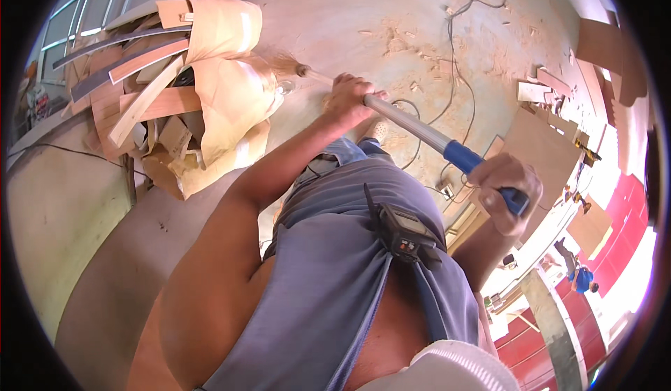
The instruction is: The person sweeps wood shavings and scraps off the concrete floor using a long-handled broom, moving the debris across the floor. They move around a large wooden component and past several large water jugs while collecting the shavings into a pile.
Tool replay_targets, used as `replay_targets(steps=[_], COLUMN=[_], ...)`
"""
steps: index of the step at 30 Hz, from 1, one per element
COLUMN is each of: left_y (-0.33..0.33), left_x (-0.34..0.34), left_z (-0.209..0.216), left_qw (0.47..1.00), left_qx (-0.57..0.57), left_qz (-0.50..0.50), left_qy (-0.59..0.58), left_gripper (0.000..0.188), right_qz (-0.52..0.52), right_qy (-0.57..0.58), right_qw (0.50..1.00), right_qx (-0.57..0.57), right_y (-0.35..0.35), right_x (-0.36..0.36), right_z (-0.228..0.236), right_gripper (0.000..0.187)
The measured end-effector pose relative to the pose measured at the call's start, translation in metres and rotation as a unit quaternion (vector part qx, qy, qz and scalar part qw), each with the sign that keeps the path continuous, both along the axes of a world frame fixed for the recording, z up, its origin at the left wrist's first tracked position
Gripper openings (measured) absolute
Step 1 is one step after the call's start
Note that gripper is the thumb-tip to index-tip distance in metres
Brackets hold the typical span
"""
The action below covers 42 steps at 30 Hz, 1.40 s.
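Note:
Across my front runs a broom (412,123) with a pale, metallic-looking pole and a blue grip (463,157). My left hand (351,101) is wrapped round the pole at its lower part, towards the bristles. At the upper end my right hand (507,188) closes round the blue grip. The straw-coloured bristles (276,68) touch or come very near a big brown paper sack (234,104); which of the two I cannot tell. Wood offcuts (150,59) stick out of the heap around that sack.
Shavings and chips (395,45) lie scattered on the floor ahead. A dark cable (453,62) winds across it. Boards and sheets (535,150) lean or lie at the right, by red panels (625,212). A person in blue (580,278) is far off at the right.

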<state>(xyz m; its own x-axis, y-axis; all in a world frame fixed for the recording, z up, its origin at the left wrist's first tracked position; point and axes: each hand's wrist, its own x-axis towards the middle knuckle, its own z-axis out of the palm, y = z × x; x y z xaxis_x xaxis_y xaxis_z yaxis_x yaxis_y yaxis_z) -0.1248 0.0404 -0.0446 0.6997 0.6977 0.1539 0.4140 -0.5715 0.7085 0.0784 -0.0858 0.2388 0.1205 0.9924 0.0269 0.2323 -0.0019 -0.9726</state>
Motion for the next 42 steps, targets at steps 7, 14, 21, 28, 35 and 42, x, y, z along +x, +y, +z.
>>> replay_targets(steps=[7,14,21,28,35,42], left_y=[-0.028,-0.037,-0.055,-0.101,-0.14,-0.107], left_x=[0.141,0.207,0.117,0.154,0.322,0.313], left_z=[-0.036,0.043,0.042,-0.038,-0.041,0.02], left_qw=[0.987,0.983,0.971,0.995,0.979,0.977], left_qx=[-0.133,0.002,0.081,-0.003,-0.074,-0.009], left_qz=[-0.075,-0.132,-0.155,-0.092,-0.16,-0.183], left_qy=[-0.047,-0.126,-0.161,-0.046,-0.099,-0.11], left_gripper=[0.03,0.038,0.024,0.025,0.02,0.032], right_qz=[-0.021,-0.086,-0.056,-0.141,-0.128,-0.144], right_qy=[-0.262,-0.366,-0.161,-0.072,-0.245,-0.269], right_qw=[0.962,0.917,0.946,0.987,0.96,0.933], right_qx=[-0.073,0.135,0.276,-0.004,-0.042,0.192], right_y=[-0.029,-0.091,-0.104,-0.133,-0.15,-0.17], right_x=[-0.021,0.002,0.081,0.071,0.068,0.127], right_z=[0.017,0.058,0.052,-0.015,0.015,0.042], right_gripper=[0.017,0.021,0.017,0.015,0.021,0.028])
